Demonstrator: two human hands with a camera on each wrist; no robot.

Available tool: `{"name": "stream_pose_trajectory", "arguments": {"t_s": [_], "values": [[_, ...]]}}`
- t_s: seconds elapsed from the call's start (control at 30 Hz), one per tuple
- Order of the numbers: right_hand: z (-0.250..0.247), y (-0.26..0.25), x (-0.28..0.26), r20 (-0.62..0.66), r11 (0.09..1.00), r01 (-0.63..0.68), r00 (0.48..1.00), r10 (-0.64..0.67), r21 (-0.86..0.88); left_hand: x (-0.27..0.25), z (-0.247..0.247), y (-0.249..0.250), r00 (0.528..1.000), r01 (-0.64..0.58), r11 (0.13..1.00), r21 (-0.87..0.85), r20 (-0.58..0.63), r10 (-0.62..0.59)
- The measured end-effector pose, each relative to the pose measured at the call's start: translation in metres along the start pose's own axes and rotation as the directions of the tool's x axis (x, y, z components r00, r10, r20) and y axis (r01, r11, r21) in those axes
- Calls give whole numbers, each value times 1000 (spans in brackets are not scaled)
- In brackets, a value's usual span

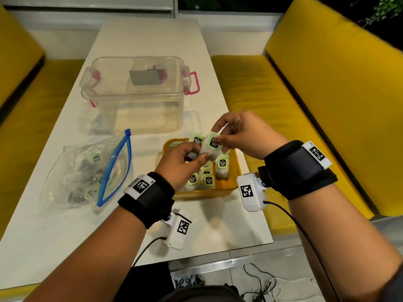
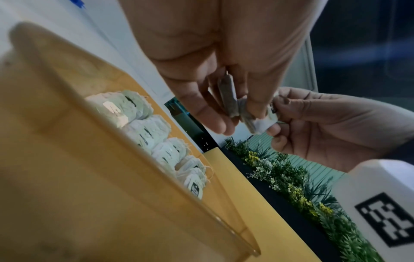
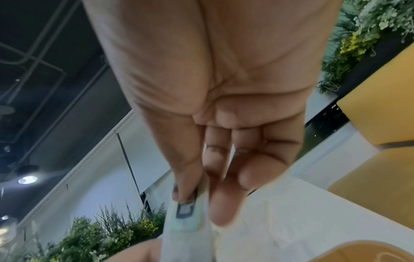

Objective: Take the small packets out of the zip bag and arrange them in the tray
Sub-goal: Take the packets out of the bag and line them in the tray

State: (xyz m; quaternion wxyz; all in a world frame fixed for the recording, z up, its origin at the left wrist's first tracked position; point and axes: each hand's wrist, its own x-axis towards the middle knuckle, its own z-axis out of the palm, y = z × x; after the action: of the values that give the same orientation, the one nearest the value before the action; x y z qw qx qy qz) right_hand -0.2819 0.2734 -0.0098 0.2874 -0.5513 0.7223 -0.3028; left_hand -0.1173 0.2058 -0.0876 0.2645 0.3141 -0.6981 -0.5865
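Note:
Above the yellow tray [image 1: 234,171], both hands hold a small bunch of white tea-bag packets with green tags. My left hand [image 1: 197,152] grips the packets [image 2: 227,96] from below between thumb and fingers. From the right, my right hand [image 1: 218,136] pinches one packet [image 1: 210,147] by its green tag [image 3: 184,219]. Several packets [image 1: 207,179] stand in rows inside the tray [image 2: 107,156]. The clear zip bag [image 1: 87,171] with a blue zip lies open on the table to the left. It holds more packets.
A clear plastic box [image 1: 135,92] with pink latches stands behind the tray and bag. Yellow benches [image 1: 305,105] flank the white table [image 1: 65,236]. The tray sits close to the table's right edge. Cables trail from both wrist cameras.

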Motion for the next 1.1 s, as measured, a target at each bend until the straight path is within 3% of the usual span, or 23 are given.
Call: {"name": "stream_pose_trajectory", "arguments": {"t_s": [0.1,0.23,0.37,0.47,0.6,0.83,1.1], "values": [[-1,3,0,-27,998,-32,999,34,51,1,2,-1,998,45,998,-38,-52,-47],[-1,8,1,14,998,-64,998,65,-21,1,1,-5,998,52,998,32,-33,-51],[0,18,-2,34,966,-96,994,107,-240,2,-2,-12,995,71,994,84,-69,-65],[7,27,-4,89,894,-145,976,200,-424,0,-5,-14,996,47,996,81,-86,-40],[23,40,2,116,825,-172,954,275,-538,-2,-9,-20,992,43,998,40,-121,-38],[32,49,23,27,708,-228,944,329,-668,-9,-15,-23,978,95,993,-74,-179,-107],[36,61,35,-43,688,-296,932,360,-663,-17,-17,-16,978,104,986,-133,-164,-125]]}}
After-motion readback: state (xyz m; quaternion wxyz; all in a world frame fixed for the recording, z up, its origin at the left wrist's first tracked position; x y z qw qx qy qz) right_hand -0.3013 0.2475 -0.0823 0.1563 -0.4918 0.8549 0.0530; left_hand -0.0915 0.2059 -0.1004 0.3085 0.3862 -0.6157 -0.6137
